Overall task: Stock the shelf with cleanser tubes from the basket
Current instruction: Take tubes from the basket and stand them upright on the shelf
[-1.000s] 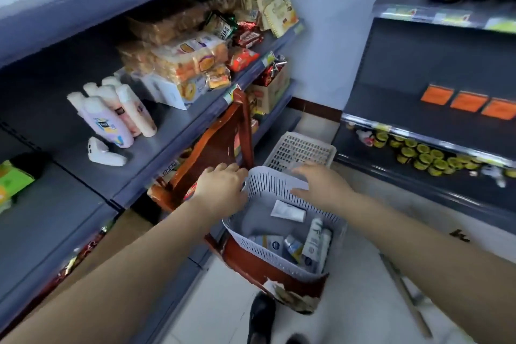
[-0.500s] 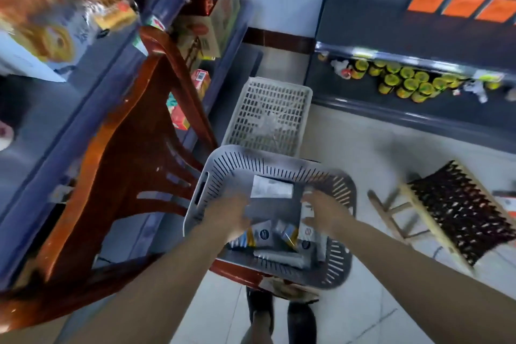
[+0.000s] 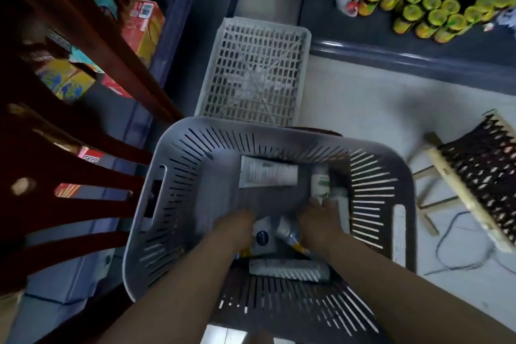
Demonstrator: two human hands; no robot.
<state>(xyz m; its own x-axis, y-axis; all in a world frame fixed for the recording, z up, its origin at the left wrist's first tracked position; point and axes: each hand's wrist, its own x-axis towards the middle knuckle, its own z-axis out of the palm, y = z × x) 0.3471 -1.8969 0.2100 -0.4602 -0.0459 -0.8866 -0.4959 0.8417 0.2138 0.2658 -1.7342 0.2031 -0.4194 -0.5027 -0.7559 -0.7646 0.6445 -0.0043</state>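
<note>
A grey slotted basket (image 3: 178, 165) sits on a red-brown chair right below me. Several cleanser tubes lie in it: a white tube (image 3: 268, 175) flat at the far side, a green-and-white tube (image 3: 320, 181) at the right, a tube with a dark blue round logo (image 3: 262, 237) between my hands, and a pale tube (image 3: 287, 269) crosswise at the near side. My left hand (image 3: 234, 227) and my right hand (image 3: 318, 220) are both down among the tubes. Blur and the backs of the hands hide the fingers, so any hold is unclear.
The chair's dark red back slats (image 3: 83, 165) rise at the left, in front of grey shelves with colourful boxes (image 3: 142, 22). A white lattice crate (image 3: 254, 72) lies on the floor beyond the basket. Yellow-lidded jars (image 3: 424, 11) fill a low shelf far right. A woven stool (image 3: 480, 176) stands right.
My view has tilted down from the shelves to the basket. Both hands left the basket's rim and went down inside it among the tubes.
</note>
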